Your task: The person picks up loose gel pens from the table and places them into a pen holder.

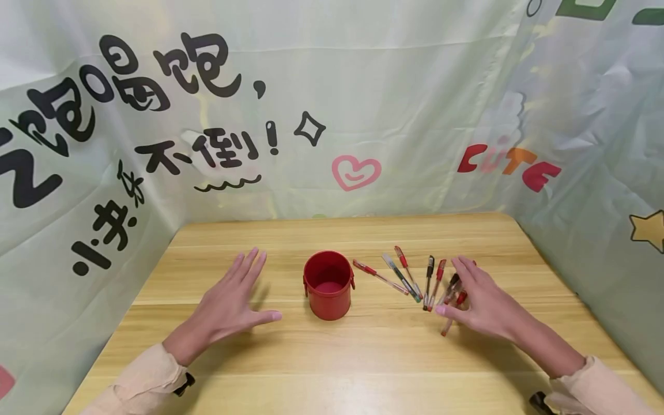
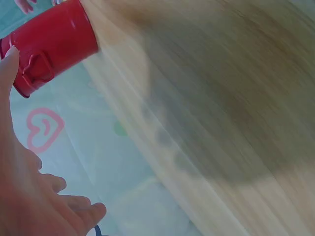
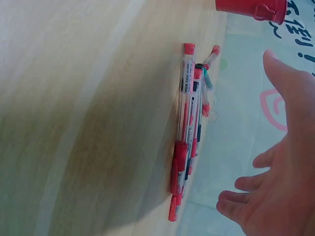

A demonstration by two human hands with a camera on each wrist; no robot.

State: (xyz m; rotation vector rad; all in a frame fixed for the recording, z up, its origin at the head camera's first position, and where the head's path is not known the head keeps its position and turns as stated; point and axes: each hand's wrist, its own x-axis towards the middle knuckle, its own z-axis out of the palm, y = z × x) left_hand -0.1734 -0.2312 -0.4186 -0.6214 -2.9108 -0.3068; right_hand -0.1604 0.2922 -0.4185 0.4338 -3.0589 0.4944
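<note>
While left hand (image 1: 228,302) hovers beside red bucket (image 1: 329,304), right hand (image 1: 482,300) near pens (image 1: 430,270), fingers (image 1: 255,270) of both outstretched, holding nothing

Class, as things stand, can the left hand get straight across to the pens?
Probably not straight across: the red bucket stands between the left hand and the pens, so the hand must likely go over or around.

Wooden table (image 1: 332,363) with bucket (image 1: 329,304), pens (image 1: 428,281)
</note>
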